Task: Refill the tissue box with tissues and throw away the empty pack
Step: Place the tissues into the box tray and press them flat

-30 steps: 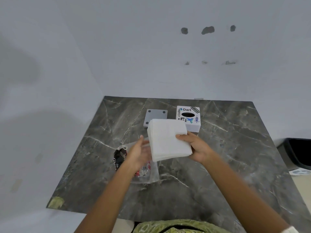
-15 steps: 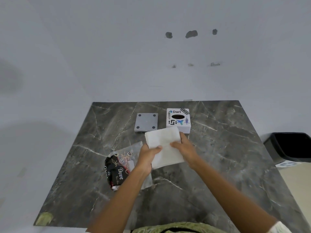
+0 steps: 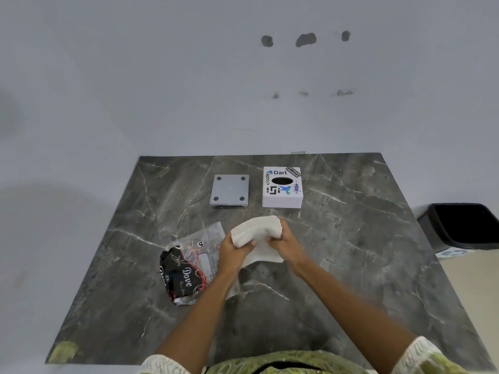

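Observation:
A thick stack of white tissues point(image 3: 256, 228) is bent into an arch above the middle of the dark marble table point(image 3: 351, 252). My left hand point(image 3: 233, 252) grips its left end and my right hand point(image 3: 283, 242) grips its right end. The white tissue box point(image 3: 282, 188), covered in stickers with an oval slot on top, stands farther back, apart from the stack. Its grey base plate point(image 3: 230, 193) lies to the box's left. The emptied black and clear tissue pack point(image 3: 186, 268) lies crumpled on the table, left of my left wrist.
A black waste bin point(image 3: 461, 225) stands on the floor off the table's right edge. The wall runs along the table's back and left. A yellowish smear point(image 3: 64, 352) marks the near left corner.
The stack was held flat in both hands; now both hands have folded it into an arch and brought it lower, closer to me. The camera view has shifted as well.

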